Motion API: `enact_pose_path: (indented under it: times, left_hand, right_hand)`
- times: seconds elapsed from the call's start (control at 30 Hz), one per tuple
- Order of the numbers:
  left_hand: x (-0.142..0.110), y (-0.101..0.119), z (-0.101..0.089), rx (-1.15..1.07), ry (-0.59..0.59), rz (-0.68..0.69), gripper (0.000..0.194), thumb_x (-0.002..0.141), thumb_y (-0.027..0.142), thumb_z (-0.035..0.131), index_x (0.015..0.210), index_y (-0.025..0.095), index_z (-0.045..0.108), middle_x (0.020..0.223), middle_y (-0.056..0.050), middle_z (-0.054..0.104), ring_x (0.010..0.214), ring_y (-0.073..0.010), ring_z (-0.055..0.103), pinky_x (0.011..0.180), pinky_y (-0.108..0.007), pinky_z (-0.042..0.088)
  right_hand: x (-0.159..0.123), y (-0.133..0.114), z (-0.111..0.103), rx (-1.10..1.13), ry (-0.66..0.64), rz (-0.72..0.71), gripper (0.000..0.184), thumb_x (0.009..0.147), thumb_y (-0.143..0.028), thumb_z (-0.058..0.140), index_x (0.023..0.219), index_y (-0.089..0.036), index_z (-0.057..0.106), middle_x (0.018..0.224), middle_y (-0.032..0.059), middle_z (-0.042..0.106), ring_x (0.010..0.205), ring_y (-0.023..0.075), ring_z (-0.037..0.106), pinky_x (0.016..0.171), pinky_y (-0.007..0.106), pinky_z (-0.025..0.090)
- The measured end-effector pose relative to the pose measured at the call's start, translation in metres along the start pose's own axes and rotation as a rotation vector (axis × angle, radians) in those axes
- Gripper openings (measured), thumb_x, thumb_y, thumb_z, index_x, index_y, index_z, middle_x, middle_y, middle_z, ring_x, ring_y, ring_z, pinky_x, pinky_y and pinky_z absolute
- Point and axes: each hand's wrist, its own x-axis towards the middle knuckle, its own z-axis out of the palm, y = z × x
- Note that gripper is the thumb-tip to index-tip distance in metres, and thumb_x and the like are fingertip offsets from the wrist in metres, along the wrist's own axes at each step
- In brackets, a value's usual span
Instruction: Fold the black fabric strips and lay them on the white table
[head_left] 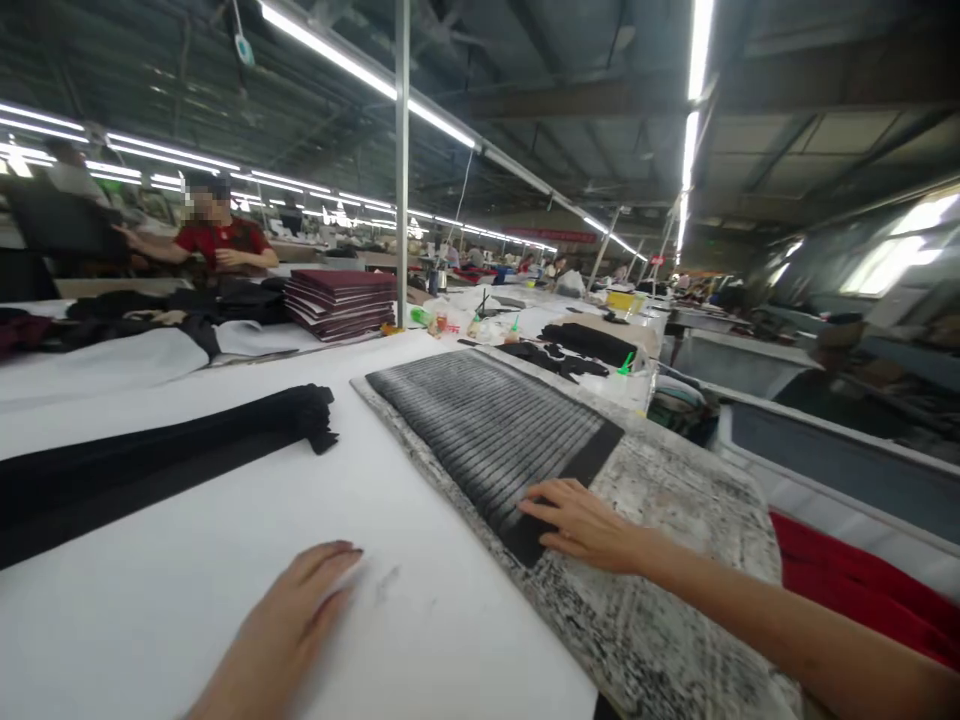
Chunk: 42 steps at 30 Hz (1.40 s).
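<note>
My left hand (289,620) lies flat on the white table top (315,520), fingers together and stretched out, holding nothing. My right hand (581,520) rests with fingers spread on the near end of a row of overlapped black fabric strips (487,430). The strips lie on a speckled grey board (660,560) along the table's right side. To the left, a long bundle of black fabric (165,450) stretches across the white surface, apart from both hands.
A stack of maroon fabric pieces (341,300) sits farther back beside a metal pole (402,160). A person in a red shirt (221,240) works at the far left. Black cloth pieces (577,345) and small bottles lie beyond. Red fabric (862,590) lies below at right.
</note>
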Motion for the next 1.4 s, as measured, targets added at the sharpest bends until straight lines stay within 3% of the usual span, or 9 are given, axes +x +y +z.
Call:
enact_pose_path:
  times: [0.13,0.23,0.47,0.67,0.73,0.87,1.07,1.2,1.4]
  left_hand:
    - [0.044,0.111,0.037,-0.132,-0.140,0.126,0.040,0.086,0.016,0.038,0.121,0.024,0.057,0.125,-0.005,0.060,0.117,-0.0177,0.052,0.104,-0.035,0.042]
    - [0.072,0.156,0.064,-0.136,-0.173,0.080,0.045,0.085,0.012,0.038,0.126,0.020,0.052,0.125,-0.006,0.059,0.119,-0.0185,0.049,0.104,-0.036,0.039]
    - [0.086,0.184,0.087,-0.035,-0.156,0.017,0.031,0.091,0.028,0.041,0.112,0.031,0.063,0.117,-0.005,0.061,0.113,-0.0254,0.047,0.091,-0.048,0.037]
    - [0.086,0.195,0.090,-0.094,-0.136,-0.050,0.029,0.088,0.028,0.044,0.106,0.029,0.066,0.118,-0.007,0.056,0.115,-0.0268,0.042,0.095,-0.050,0.032]
    - [0.087,0.201,0.089,-0.159,-0.131,-0.077,0.026,0.086,0.028,0.046,0.103,0.027,0.067,0.118,-0.009,0.054,0.117,-0.0292,0.040,0.097,-0.053,0.029]
    - [0.076,0.222,0.068,-0.361,-0.138,-0.131,0.031,0.087,0.039,0.045,0.105,0.022,0.063,0.111,-0.011,0.057,0.111,-0.0275,0.049,0.094,-0.048,0.037]
    - [0.023,0.251,0.023,-1.121,-0.040,-0.343,0.046,0.073,0.049,0.064,0.103,0.019,0.046,0.083,-0.004,0.059,0.072,-0.0151,0.057,0.061,-0.026,0.045]
    - [-0.023,0.219,0.002,-1.069,0.158,-0.520,0.031,0.059,0.026,0.070,0.078,0.019,0.046,0.060,0.005,0.049,0.053,-0.0093,0.045,0.050,-0.022,0.035]
    - [-0.117,0.163,-0.066,-1.012,-0.004,-0.592,0.022,0.061,0.023,0.059,0.079,0.017,0.048,0.059,0.005,0.050,0.050,-0.0094,0.044,0.047,-0.023,0.033]
  right_hand:
    - [-0.011,-0.013,0.014,0.032,0.109,0.061,0.035,0.091,-0.025,0.047,0.126,-0.022,0.052,0.123,0.0095,0.053,0.112,0.0227,0.047,0.095,0.042,0.037]
    - [-0.016,-0.013,0.015,0.084,0.171,0.055,0.024,0.089,-0.023,0.051,0.111,-0.022,0.061,0.115,0.0072,0.056,0.107,0.0207,0.050,0.093,0.039,0.039]
    - [-0.075,0.028,-0.012,0.369,0.590,0.152,0.017,0.089,-0.027,0.052,0.101,-0.022,0.064,0.108,0.0076,0.058,0.102,0.0193,0.054,0.091,0.037,0.044]
    - [-0.146,0.074,-0.112,0.572,1.515,0.354,0.021,0.083,-0.030,0.061,0.103,-0.025,0.063,0.103,0.0044,0.058,0.093,0.0176,0.057,0.088,0.036,0.045]
    - [-0.155,0.066,-0.145,0.540,1.606,0.285,0.020,0.081,-0.027,0.064,0.101,-0.025,0.066,0.104,0.0040,0.058,0.092,0.0157,0.056,0.084,0.030,0.045]
    - [-0.136,0.018,-0.151,0.588,1.128,0.268,0.024,0.085,-0.032,0.058,0.107,-0.028,0.064,0.104,0.0026,0.061,0.091,0.0166,0.058,0.081,0.031,0.047]
    - [-0.068,-0.084,-0.050,0.663,0.549,0.132,0.027,0.087,-0.030,0.052,0.112,-0.028,0.060,0.110,0.0062,0.060,0.102,0.0219,0.057,0.090,0.038,0.047]
    - [-0.037,-0.146,-0.008,0.782,0.397,0.027,0.032,0.084,-0.024,0.049,0.115,-0.028,0.058,0.113,0.0073,0.059,0.105,0.0236,0.055,0.093,0.041,0.045]
    - [-0.010,-0.207,-0.004,0.856,0.226,-0.035,0.043,0.079,-0.021,0.052,0.122,-0.023,0.051,0.119,0.0091,0.056,0.110,0.0231,0.052,0.099,0.041,0.041]
